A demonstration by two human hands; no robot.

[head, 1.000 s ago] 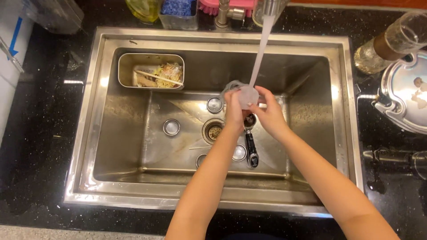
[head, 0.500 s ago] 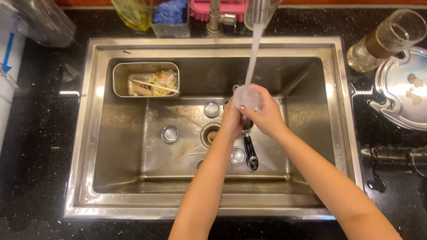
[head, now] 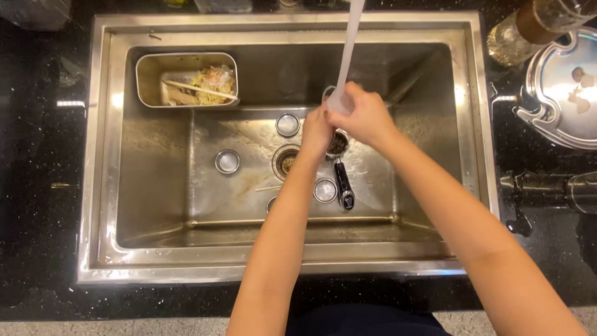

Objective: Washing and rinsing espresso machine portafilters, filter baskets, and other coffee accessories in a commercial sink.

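While water streams down, both hands close around a small, seemingly clear rounded cup (head: 333, 99).
The left hand (head: 316, 132) and right hand (head: 365, 117) press together, gripping it above the brushed steel sink (head: 155, 186); below them lies a black-handled strainer (head: 341, 168).

No packages, signs or screens were in view. One bottle (head: 519, 31), upper right, bore a brown label band.

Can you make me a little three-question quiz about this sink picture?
1. True or false: water runs onto the right hand.
2. What lies in the metal tray at the sink's back left corner: A) food scraps B) soap C) a sponge?
3. Which hand is nearer the drain?

Key: 1 true. 2 A. 3 the left hand.
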